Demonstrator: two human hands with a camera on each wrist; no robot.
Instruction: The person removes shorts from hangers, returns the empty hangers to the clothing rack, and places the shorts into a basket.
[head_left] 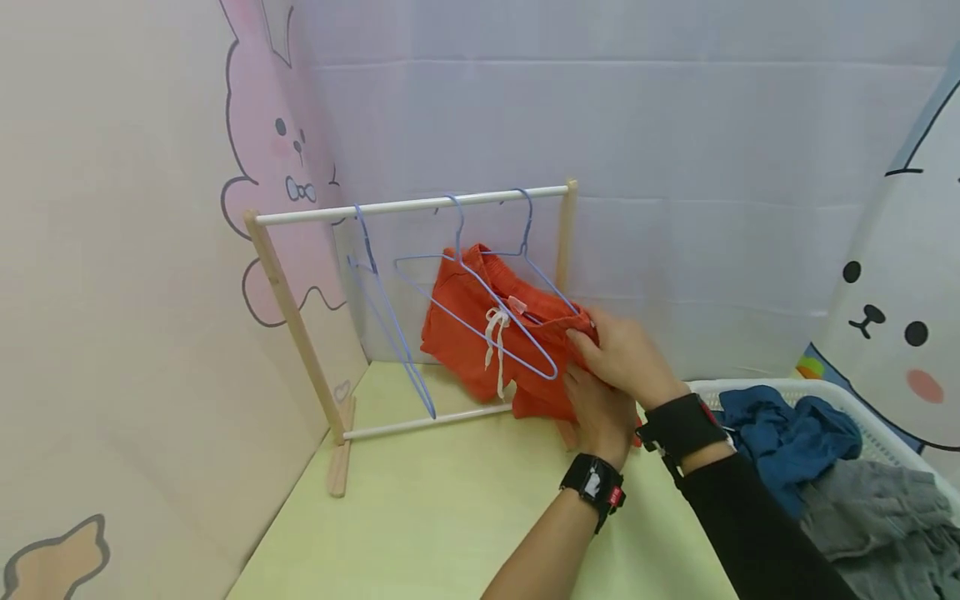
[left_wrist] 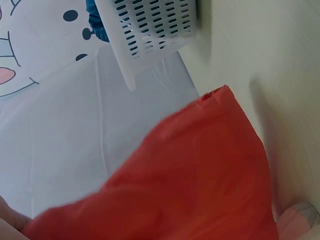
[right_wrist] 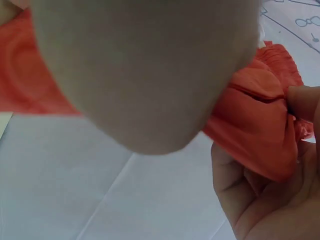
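Orange-red pants (head_left: pixel 468 325) with a white drawstring (head_left: pixel 497 333) hang at the right of the small rack. The right blue hanger (head_left: pixel 527 242) reaches into their waistband, its right arm ending near the waistband corner. My right hand (head_left: pixel 630 354) pinches that corner with its thumb on the front. Just below, my left hand (head_left: pixel 600 412) holds the cloth, its fingertips partly hidden. A leg of the pants (left_wrist: pixel 200 165) fills the left wrist view. In the right wrist view, blurred skin covers much of the pants (right_wrist: pixel 255 120). The middle blue hanger (head_left: pixel 480 287) crosses in front of the pants.
The rack has a white top rail (head_left: pixel 315 215) and wooden posts (head_left: pixel 296 321). Another blue hanger (head_left: pixel 390 317) hangs at its left. At the right, a white basket (head_left: pixel 892 433) holds blue (head_left: pixel 787 437) and grey clothes (head_left: pixel 877 508). Yellow tabletop (head_left: pixel 450 508) lies below; walls stand behind and left.
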